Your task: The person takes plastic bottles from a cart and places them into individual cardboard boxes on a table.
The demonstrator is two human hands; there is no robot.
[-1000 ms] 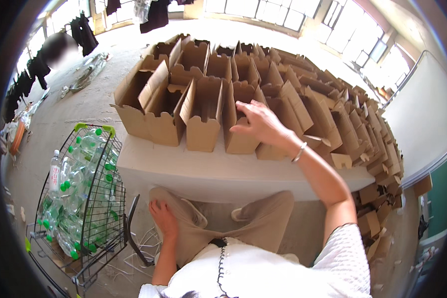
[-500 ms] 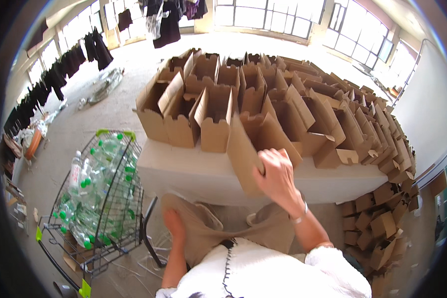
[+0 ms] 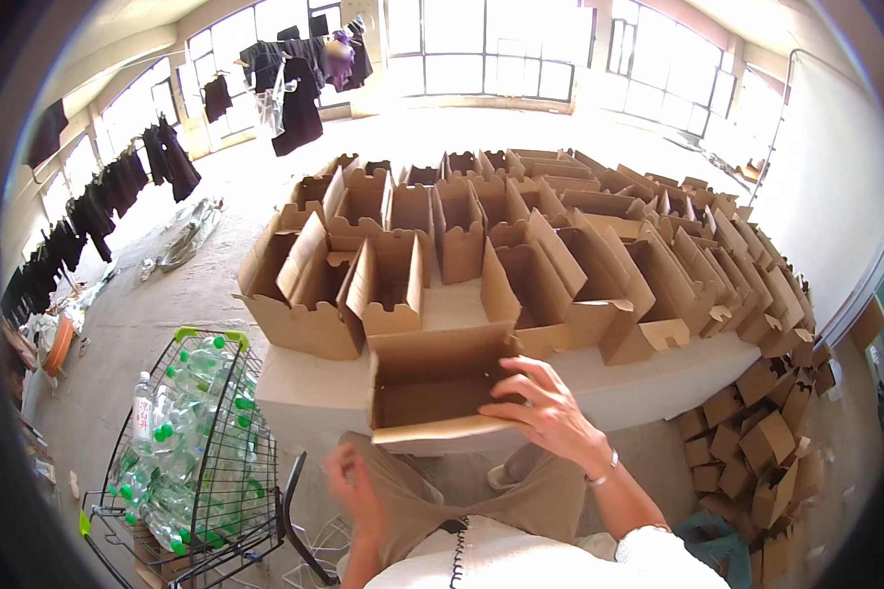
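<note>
One open-topped cardboard box (image 3: 442,424) hangs over the near edge of the white-covered table (image 3: 309,385), tipped so that its bare inside shows. My right hand (image 3: 545,407) grips its right end, thumb and fingers at the cardboard wall. Low to the left of the box, my left hand (image 3: 356,481) is raised over my lap, apart from it and smeared by motion. Rows of similar open boxes (image 3: 393,285) stand on the table behind, with a gap in the front row just beyond the held one.
A black wire cart (image 3: 201,461) full of clear bottles with green caps stands at my left. Loose cardboard boxes (image 3: 746,437) are heaped on the floor at right, by a teal bag (image 3: 722,545). Dark clothes (image 3: 98,206) hang along the far left.
My right hand has pulled the box out of the front row toward me and turned it sideways, its inside now showing. My left hand has lifted slightly from beside my leg.
</note>
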